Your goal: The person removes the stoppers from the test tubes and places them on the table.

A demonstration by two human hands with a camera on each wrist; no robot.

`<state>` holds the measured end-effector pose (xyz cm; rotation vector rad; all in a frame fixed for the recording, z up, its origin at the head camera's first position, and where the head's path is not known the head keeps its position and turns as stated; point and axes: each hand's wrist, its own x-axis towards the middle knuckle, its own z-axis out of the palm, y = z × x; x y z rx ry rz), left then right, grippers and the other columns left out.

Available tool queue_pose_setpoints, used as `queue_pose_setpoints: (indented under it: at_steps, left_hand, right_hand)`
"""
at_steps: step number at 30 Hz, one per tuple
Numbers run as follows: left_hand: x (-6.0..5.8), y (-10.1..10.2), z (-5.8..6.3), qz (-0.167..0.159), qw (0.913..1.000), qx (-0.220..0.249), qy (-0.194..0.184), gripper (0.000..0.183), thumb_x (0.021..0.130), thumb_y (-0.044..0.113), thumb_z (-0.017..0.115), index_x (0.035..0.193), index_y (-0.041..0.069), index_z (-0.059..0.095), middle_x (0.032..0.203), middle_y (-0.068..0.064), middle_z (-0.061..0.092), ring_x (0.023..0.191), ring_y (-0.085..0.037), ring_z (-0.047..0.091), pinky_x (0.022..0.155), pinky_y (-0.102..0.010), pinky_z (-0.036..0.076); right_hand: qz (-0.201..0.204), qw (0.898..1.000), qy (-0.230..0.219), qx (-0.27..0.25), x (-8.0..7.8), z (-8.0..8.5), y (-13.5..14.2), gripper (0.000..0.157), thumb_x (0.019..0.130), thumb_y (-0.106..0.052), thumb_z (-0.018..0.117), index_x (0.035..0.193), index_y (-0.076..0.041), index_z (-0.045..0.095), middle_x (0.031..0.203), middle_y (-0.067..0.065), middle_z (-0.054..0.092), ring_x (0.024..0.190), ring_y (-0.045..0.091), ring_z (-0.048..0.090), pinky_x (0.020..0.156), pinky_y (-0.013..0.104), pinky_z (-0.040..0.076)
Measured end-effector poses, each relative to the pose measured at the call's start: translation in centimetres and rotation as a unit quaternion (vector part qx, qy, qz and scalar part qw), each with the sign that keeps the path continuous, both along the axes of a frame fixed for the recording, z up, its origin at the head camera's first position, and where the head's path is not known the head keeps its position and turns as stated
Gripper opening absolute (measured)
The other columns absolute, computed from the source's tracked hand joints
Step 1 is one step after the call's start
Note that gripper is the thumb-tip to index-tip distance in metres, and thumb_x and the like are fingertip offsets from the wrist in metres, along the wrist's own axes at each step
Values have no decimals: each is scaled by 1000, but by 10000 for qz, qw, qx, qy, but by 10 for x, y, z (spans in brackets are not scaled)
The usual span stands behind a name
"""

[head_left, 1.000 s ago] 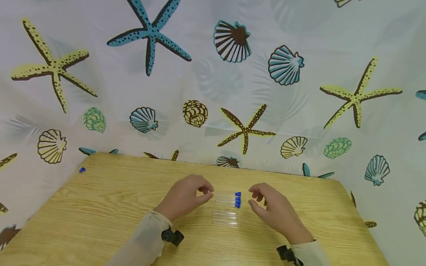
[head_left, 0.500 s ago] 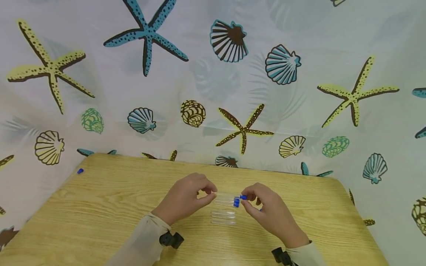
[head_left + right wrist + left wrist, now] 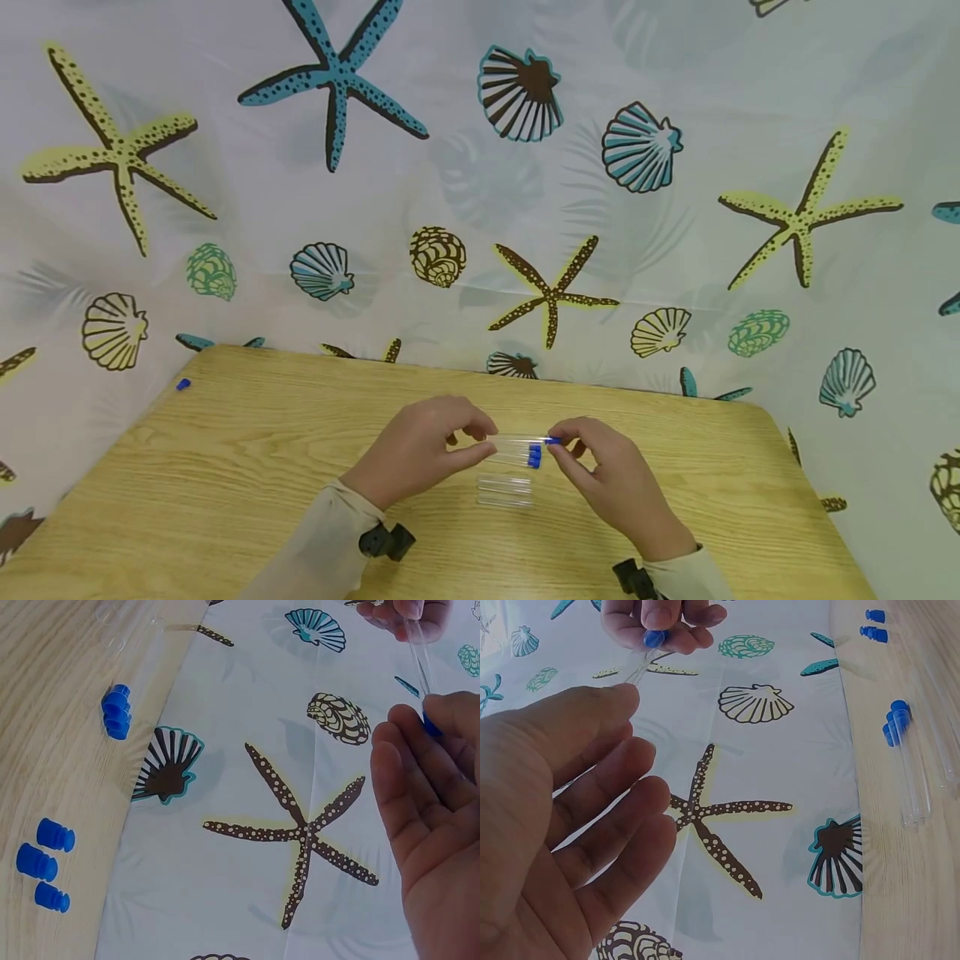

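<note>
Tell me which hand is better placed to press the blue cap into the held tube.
Probably the right hand: it pinches the blue cap at one end of the clear tube, while the left hand pinches near the other end and could steady it.

We could pass along the left or right edge of the worktop (image 3: 225,467), minding the blue cap (image 3: 183,383) by the far left corner; in the middle our left hand (image 3: 420,442), right hand (image 3: 618,483) and the tube (image 3: 421,664) between them bar the way, with capped tubes (image 3: 513,456) and uncapped tubes (image 3: 504,491) nearer the near edge, loose caps (image 3: 37,861) towards the right edge, and a cloth (image 3: 450,192) walling the far edge
</note>
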<state>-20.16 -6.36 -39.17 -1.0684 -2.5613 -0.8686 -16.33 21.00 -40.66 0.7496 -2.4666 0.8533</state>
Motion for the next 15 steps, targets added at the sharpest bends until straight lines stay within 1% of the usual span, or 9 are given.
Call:
queue_pose_setpoints:
  at_steps: [3, 6, 10, 13, 15]
  left_hand:
    - [1, 0, 1, -68, 10000, 44, 55, 15, 97, 32, 76, 108, 23, 77, 98, 13, 71, 86, 1, 65, 71, -21, 56]
    - [2, 0, 2, -101, 9998, 96, 117, 14, 97, 30, 75, 108, 22, 77, 97, 12, 71, 86, 0, 65, 70, -21, 55]
    - [3, 0, 3, -118, 9996, 158, 189, 14, 97, 29, 76, 108, 22, 77, 97, 12, 71, 85, 0, 65, 70, -20, 55]
    - [4, 0, 3, -76, 9997, 196, 137, 14, 97, 30, 76, 109, 23, 77, 98, 13, 71, 86, 1, 65, 70, -20, 55]
    - [4, 0, 3, -38, 9997, 224, 99, 15, 97, 32, 75, 109, 24, 77, 98, 13, 72, 86, 2, 65, 70, -20, 55]
  right_hand:
    - [86, 9996, -69, -256, 0, 0, 0, 17, 94, -7, 77, 109, -13, 71, 103, -7, 71, 85, 4, 63, 74, 26, 58]
    - [108, 9993, -108, -337, 1, 0, 0, 18, 94, -7, 77, 110, -12, 72, 103, -7, 71, 86, 5, 62, 75, 27, 58]
    - [61, 9996, -131, -245, 1, 0, 0, 16, 95, -9, 77, 110, -14, 72, 102, -7, 70, 85, 5, 61, 69, 24, 56]
    - [48, 9996, -104, -261, 1, 0, -1, 16, 94, -8, 77, 109, -14, 73, 101, -6, 70, 83, 5, 61, 64, 21, 54]
    - [87, 9995, -40, -303, 2, 1, -1, 17, 94, -6, 77, 108, -13, 73, 101, -6, 70, 83, 5, 61, 63, 21, 53]
